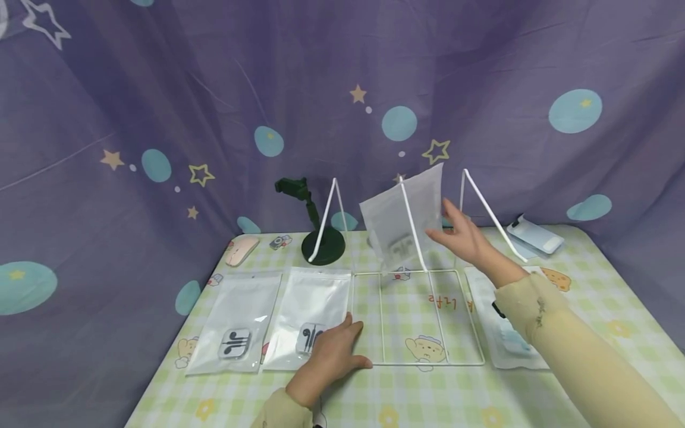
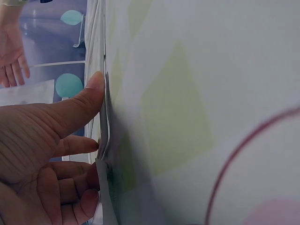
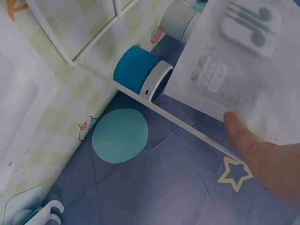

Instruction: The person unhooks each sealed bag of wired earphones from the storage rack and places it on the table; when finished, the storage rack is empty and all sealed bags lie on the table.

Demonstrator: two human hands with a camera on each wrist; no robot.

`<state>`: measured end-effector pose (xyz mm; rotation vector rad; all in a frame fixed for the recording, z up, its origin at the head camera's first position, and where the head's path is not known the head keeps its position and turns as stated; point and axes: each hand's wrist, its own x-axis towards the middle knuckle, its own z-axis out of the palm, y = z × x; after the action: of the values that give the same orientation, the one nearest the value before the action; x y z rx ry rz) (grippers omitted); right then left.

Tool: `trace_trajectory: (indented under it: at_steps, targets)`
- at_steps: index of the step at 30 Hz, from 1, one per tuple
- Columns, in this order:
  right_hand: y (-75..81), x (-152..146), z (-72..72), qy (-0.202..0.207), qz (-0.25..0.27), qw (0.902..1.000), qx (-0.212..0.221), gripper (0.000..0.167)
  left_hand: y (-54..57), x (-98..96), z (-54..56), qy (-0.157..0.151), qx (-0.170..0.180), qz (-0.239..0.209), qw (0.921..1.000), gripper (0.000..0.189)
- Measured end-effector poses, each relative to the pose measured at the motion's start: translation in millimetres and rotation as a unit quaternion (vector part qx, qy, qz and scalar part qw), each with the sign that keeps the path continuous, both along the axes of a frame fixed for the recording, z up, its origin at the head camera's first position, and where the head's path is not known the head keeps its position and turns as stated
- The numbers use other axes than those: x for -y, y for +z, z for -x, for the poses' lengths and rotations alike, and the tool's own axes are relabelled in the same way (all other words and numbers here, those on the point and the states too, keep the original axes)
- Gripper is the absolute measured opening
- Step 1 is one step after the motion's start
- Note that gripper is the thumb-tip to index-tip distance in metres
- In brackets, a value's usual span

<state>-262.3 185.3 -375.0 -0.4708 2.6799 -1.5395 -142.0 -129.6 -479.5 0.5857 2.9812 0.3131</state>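
Note:
A frosted zip bag (image 1: 430,193) with an earphone case inside stands tilted in a white wire rack (image 1: 405,364), overlapped by the middle divider. My right hand (image 1: 462,238) is at the bag's right edge, thumb and fingers spread apart. One fingertip (image 3: 232,119) of it lies at the bag's edge in the right wrist view. My left hand (image 1: 334,352) rests by the rack's front left corner, over the edge of a flat bag (image 1: 321,297) with an earphone case (image 1: 307,339). Its thumb (image 2: 82,108) extends and its other fingers bend loosely, partly hidden in the left wrist view.
Another earphone bag (image 1: 251,303) lies at the left, and a white pouch (image 1: 481,297) lies right of the rack. Behind are a pink mouse (image 1: 242,249), a dark green phone stand (image 1: 323,246) and a pale blue packet (image 1: 537,236). A blue speaker (image 3: 133,70) stands behind the rack.

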Motion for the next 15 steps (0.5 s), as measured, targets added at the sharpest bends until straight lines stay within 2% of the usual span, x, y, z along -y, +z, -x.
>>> trace_trajectory:
  at_steps: [9,15]
  targets:
    - [-7.8,4.0,6.6,-0.002,0.027,0.9986,-0.046,0.087,0.8,-0.2,0.2,0.0,0.005,-0.002,1.0,0.085]
    - [-9.2,3.9,2.2,-0.016,0.025,0.9984,-0.047,0.071,1.0,-0.1,-0.2,0.0,0.005,0.0,1.0,0.085]
